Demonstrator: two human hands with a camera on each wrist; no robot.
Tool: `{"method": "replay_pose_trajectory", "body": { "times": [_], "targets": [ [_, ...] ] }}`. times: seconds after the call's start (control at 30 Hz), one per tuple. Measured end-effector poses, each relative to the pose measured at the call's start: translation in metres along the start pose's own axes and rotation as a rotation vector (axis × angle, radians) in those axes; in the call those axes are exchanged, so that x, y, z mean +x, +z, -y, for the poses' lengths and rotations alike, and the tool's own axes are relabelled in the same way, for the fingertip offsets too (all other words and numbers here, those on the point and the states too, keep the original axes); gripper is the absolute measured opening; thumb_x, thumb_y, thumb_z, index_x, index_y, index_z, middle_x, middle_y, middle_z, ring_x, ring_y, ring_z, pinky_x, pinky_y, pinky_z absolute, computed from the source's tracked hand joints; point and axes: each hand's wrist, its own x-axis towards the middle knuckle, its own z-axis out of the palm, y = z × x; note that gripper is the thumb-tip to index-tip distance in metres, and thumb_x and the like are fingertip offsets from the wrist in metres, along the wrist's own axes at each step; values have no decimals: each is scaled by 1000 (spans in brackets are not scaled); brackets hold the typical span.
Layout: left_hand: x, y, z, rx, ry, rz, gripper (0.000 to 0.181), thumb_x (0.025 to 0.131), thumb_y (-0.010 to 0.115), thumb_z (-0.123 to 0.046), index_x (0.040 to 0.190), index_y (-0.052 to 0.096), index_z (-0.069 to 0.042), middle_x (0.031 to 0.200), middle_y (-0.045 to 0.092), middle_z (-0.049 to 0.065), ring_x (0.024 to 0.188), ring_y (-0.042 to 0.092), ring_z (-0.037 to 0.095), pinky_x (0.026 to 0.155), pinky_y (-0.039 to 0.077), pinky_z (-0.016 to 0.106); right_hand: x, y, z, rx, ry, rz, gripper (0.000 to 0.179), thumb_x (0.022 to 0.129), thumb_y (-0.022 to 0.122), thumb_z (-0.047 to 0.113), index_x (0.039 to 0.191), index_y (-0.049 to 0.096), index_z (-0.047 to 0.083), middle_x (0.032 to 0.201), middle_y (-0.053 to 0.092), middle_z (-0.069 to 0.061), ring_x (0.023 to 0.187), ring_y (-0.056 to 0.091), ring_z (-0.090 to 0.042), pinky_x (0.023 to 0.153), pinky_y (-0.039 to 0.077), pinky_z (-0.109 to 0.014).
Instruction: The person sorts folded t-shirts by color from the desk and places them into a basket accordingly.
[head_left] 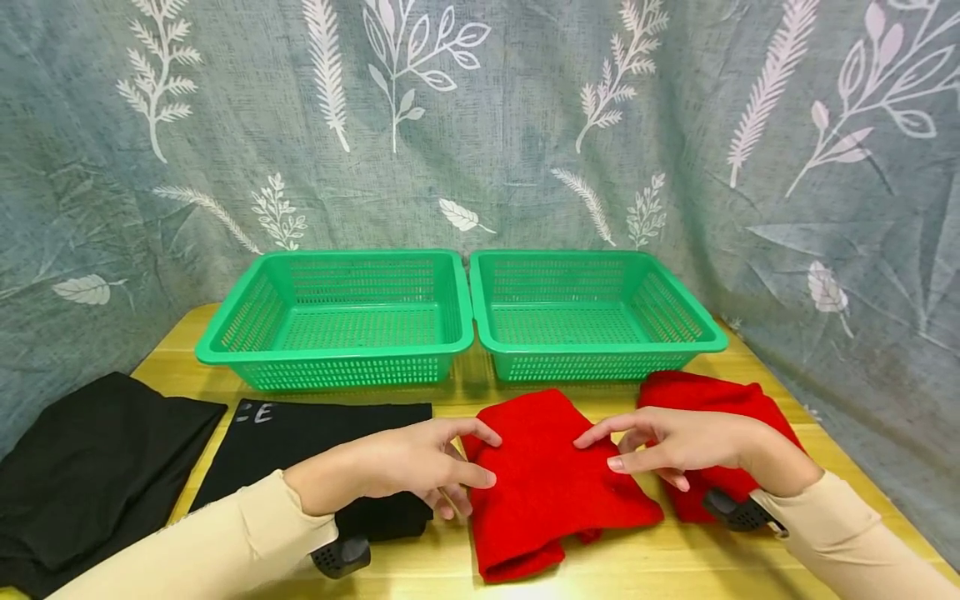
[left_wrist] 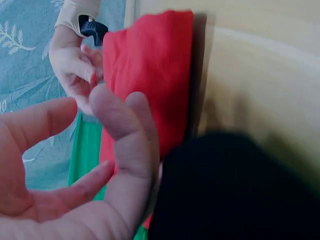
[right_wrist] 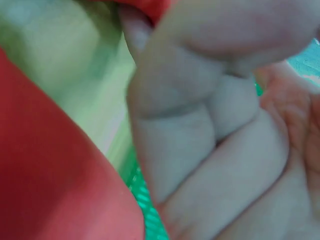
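The person's left hand (head_left: 411, 458) and right hand (head_left: 693, 439), fingers loosely parted, hang over the rumpled red cloth (head_left: 551, 492) between them on the yellowish wooden tabletop (head_left: 420, 575); contact is unclear. Adjusting it seems the step; next probably calls for pinching its edges.

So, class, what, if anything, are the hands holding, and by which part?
Nothing is held: the left hand and right hand, fingers loose, flank the crumpled red cloth.

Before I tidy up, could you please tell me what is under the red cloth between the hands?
The wooden table shows at the front edge of the red cloth; anything farther beneath is covered.
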Motion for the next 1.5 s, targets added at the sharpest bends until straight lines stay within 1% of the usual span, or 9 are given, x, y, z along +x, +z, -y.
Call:
{"method": "replay_pose_trajectory", "body": {
  "times": [0.2,0.37,0.53,0.77,0.87,1.0,1.2,1.33,1.5],
  "targets": [
    [10,-2,1,-51,-26,33,40,103,72,-14,139,55,-12,93,67,11,73,70,20,61,52,24,14,9,0,77,32,2,44,106,69,28,149,62,23,70,46,4,46,45,-11,52,46,-21],
    [14,0,4,-49,-6,30,41,102,71,-14,142,59,-13,97,68,10,74,70,20,63,51,24,19,13,0,128,22,19,43,107,67,27,149,62,20,69,45,5,46,47,-10,53,45,-21],
    [13,1,3,-52,17,66,45,103,71,-15,148,61,-15,100,71,9,80,72,18,70,54,25,21,13,1,176,9,62,45,109,65,27,152,60,19,63,46,4,48,52,-8,55,47,-20],
    [24,16,3,-20,96,73,54,98,73,-4,150,63,-16,96,73,6,79,68,16,69,53,25,21,16,-1,151,-8,15,45,107,67,24,151,63,15,58,40,8,47,42,-8,50,40,-19],
    [27,22,2,2,130,49,56,96,75,-2,149,65,-18,95,74,6,76,66,15,67,52,25,20,19,1,125,-20,-6,45,106,69,25,150,65,17,57,38,8,47,40,-10,50,38,-19],
    [23,21,1,-3,154,-30,49,96,76,-4,141,71,-22,96,69,6,74,61,18,62,49,26,17,20,7,89,-68,-35,45,107,69,24,151,64,18,58,37,7,46,40,-11,49,39,-19],
    [9,8,-5,-20,229,-125,40,97,78,-14,136,75,-24,82,60,2,67,52,19,60,42,26,9,15,21,51,-167,-119,44,108,66,18,152,63,18,59,36,-6,45,42,-15,46,43,-22],
    [-3,-2,-8,-33,279,-180,39,97,79,-16,136,76,-21,82,60,1,66,48,18,62,42,27,9,13,35,48,-228,-163,42,110,62,17,152,63,16,60,33,-17,44,38,-21,44,41,-25],
    [-19,-16,-10,10,320,-222,43,98,78,-18,141,72,-24,99,69,6,77,55,21,66,45,26,16,14,50,58,-258,-222,43,110,62,19,154,62,17,58,32,-10,47,33,-21,42,32,-27]
  ]
}}
